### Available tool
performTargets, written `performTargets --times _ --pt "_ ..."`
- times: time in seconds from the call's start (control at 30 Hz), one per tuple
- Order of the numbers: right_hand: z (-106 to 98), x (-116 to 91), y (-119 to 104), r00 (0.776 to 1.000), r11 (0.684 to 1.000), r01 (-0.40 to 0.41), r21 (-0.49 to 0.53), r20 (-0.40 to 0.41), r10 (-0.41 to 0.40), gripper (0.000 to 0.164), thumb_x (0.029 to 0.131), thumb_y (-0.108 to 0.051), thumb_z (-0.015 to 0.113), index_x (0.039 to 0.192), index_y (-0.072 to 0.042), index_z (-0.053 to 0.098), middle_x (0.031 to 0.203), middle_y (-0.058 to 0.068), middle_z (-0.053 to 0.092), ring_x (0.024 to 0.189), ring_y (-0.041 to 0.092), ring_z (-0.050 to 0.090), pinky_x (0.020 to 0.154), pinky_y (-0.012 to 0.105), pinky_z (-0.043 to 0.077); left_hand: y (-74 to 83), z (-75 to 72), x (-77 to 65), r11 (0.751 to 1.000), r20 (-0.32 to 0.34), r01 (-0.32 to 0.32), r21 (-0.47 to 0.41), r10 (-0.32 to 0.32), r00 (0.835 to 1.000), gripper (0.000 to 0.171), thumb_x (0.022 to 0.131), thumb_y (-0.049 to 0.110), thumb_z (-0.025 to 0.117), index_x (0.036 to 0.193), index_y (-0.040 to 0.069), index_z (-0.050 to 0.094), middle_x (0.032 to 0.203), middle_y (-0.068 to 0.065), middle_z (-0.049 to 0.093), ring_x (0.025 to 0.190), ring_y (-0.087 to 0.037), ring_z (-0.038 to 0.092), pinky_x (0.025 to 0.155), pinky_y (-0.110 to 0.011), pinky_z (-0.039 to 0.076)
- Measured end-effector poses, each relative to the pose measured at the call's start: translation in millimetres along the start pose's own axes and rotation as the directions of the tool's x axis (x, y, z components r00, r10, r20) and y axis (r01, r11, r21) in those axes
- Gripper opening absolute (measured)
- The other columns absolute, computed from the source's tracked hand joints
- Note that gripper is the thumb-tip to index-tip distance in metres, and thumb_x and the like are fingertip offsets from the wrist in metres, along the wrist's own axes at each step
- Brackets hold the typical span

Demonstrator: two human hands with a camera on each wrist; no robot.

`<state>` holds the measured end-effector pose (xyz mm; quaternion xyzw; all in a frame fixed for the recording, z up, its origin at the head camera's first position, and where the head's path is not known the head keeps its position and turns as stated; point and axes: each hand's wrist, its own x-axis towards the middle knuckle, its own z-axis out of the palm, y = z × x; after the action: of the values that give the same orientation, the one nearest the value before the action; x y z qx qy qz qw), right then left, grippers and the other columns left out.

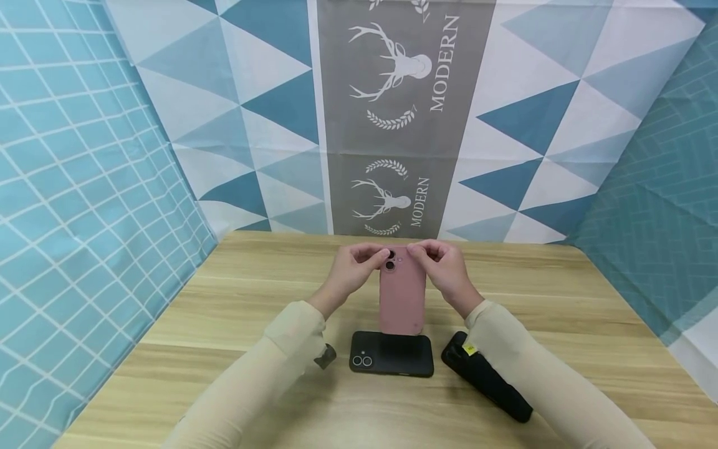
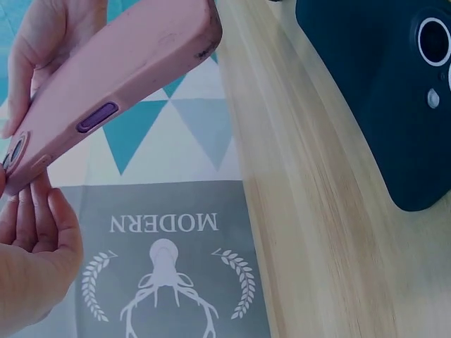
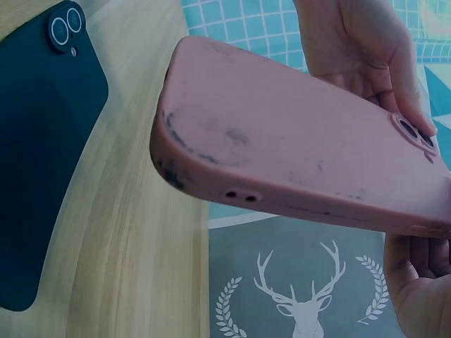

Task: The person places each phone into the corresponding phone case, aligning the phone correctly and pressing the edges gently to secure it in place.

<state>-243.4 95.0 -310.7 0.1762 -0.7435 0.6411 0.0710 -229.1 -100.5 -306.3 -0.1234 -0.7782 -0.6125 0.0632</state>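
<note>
A pink phone case [image 1: 401, 299] stands tilted up above the table, back side toward the head view, with two dark lens rings at its top left. My left hand [image 1: 353, 265] pinches the top left corner beside the lenses, thumb in front. At the top right corner my right hand [image 1: 445, 271] pinches the case the same way. Dark scuffs mark its lower end in the right wrist view, and a purple slot shows on its side in the left wrist view. Just below the case lies a black phone [image 1: 392, 358], its two ringed lenses at the left.
A long black object [image 1: 488, 380] with a yellow tag lies by my right sleeve. Next to my left sleeve is a small dark thing [image 1: 325, 357], partly hidden. Patterned cloth [image 1: 392, 125] hangs behind the wooden table [image 1: 269, 287], with blue gridded cloth [image 1: 84, 206] at the left.
</note>
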Motion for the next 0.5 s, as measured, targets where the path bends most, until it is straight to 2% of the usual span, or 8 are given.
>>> performTargets --times 0.13,0.3,0.4,0.5 --pt "1.0 0.2 0.2 1.000 1.000 0.003 0.020 0.006 -0.003 0.029 0.093 -0.019 0.063 0.102 0.008 0.067 0.071 -0.013 0.063 0.065 0.006 0.053 0.056 0.021 0.046 0.8 0.0 0.6 1.000 -0.005 0.015 -0.013 -0.015 1.000 0.023 0.091 0.019 0.066 0.107 0.003 0.071 0.098 -0.016 0.073 0.075 -0.002 0.064 0.079 -0.027 0.057" --pt "0.8 0.9 0.2 0.999 0.999 -0.033 0.011 -0.001 0.033 0.031 0.093 -0.022 0.063 0.103 0.007 0.067 0.071 -0.012 0.063 0.066 0.007 0.053 0.058 0.022 0.046 0.4 1.2 0.5 0.993 0.000 0.083 -0.088 -0.084 0.996 0.025 0.091 0.020 0.066 0.109 0.002 0.070 0.096 -0.009 0.073 0.077 -0.003 0.065 0.082 -0.028 0.057" --pt "-1.3 0.8 -0.9 0.997 0.997 -0.076 -0.011 -0.027 0.076 0.035 0.092 -0.028 0.064 0.107 0.004 0.067 0.073 -0.014 0.062 0.070 0.006 0.054 0.062 0.021 0.048 -2.2 0.9 -0.6 0.983 0.012 0.121 -0.137 -0.121 0.993 0.028 0.091 0.020 0.066 0.112 0.002 0.069 0.103 -0.012 0.073 0.081 -0.007 0.068 0.087 -0.033 0.058" --pt "-4.4 1.9 -1.4 0.990 0.992 -0.127 0.018 -0.067 0.128 0.038 0.092 -0.033 0.064 0.109 0.001 0.067 0.076 -0.014 0.062 0.072 0.005 0.054 0.065 0.020 0.050 -8.1 -0.8 -3.8 0.979 0.063 0.168 -0.117 -0.162 0.985 0.030 0.090 0.022 0.068 0.115 0.005 0.068 0.110 -0.013 0.072 0.088 -0.012 0.070 0.091 -0.036 0.056"
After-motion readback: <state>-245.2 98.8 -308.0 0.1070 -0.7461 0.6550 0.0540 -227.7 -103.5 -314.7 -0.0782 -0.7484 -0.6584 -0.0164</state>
